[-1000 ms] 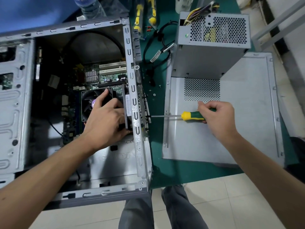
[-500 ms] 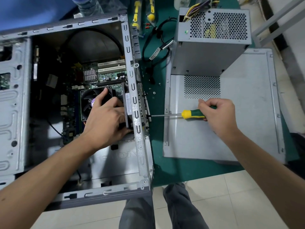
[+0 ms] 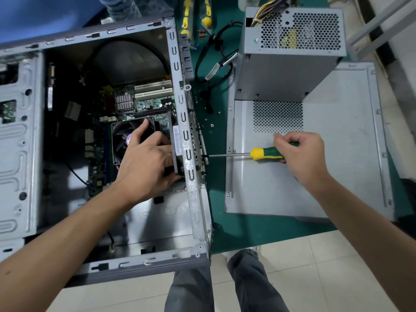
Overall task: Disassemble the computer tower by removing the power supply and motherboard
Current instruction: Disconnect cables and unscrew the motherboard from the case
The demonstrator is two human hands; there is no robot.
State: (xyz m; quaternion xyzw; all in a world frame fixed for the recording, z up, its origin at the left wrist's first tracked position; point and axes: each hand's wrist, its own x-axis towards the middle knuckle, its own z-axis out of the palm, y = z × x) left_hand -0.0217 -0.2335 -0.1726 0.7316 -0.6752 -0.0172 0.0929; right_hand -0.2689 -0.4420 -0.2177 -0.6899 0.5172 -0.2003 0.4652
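Head view: almost nothing has changed over the last second. Right hand (image 3: 304, 158) still grips one screwdriver (image 3: 266, 153), its tip on the rear wall of the tower (image 3: 189, 140); left hand (image 3: 146, 163) stays curled round a black rear fan (image 3: 177, 147) inside, so this screw seems unfinished. One power supply (image 3: 290, 57) already out, standing on the one side panel (image 3: 337, 176). One motherboard (image 3: 148, 102) still mounted. A few loose screws (image 3: 212, 125) on the mat.
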